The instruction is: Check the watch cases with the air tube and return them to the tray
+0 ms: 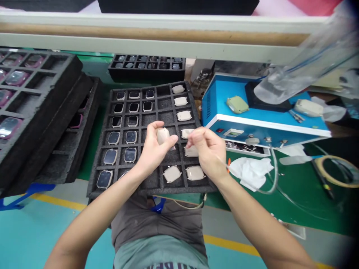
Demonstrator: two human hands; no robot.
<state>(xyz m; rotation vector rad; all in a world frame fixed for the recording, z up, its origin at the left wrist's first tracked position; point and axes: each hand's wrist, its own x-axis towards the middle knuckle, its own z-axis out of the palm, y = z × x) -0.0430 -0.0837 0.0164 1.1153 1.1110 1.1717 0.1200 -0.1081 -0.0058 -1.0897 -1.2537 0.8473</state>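
Observation:
My left hand (157,147) is closed around a beige watch case (163,135), held above the middle of a black foam tray (153,184). To its right, my right hand (209,151) has its fingers pinched together over the tray's right column. What they hold, if anything, is hidden; a thin clear tube runs from near this hand towards the right. Beige cases such as this one (195,173) lie in the right column, and another case (172,174) sits just left of it. Watches with dark screens, like this watch (104,179), fill compartments on the left.
A blue machine (252,129) stands at the right, with a greenish case (237,104) and a clear plastic cup (270,87) on top. White tissue (254,172) lies before it. Stacked foam trays (63,84) rise at the left. A shelf edge (157,35) crosses above the bench.

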